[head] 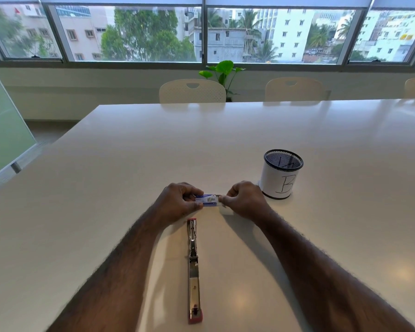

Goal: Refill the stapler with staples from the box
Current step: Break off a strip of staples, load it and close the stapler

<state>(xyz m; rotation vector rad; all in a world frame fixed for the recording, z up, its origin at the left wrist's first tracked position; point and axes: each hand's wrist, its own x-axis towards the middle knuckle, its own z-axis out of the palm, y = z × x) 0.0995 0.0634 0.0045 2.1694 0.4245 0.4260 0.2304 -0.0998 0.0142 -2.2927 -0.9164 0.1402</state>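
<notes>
A small blue and white staple box [207, 200] is held just above the white table [130, 164], between both hands. My left hand [177, 202] grips its left end. My right hand [243, 200] pinches its right end, where a dark inner tray edge shows. The stapler [193, 269], red at both tips, lies flat and fully unfolded on the table below the hands, pointing towards me. Whether its metal channel holds staples cannot be made out.
A black mesh pen cup [282, 174] wrapped in white paper marked "B" stands right of my right hand. Cream chairs [192, 91] line the table's far edge. A green plant [222, 70] stands by the windows.
</notes>
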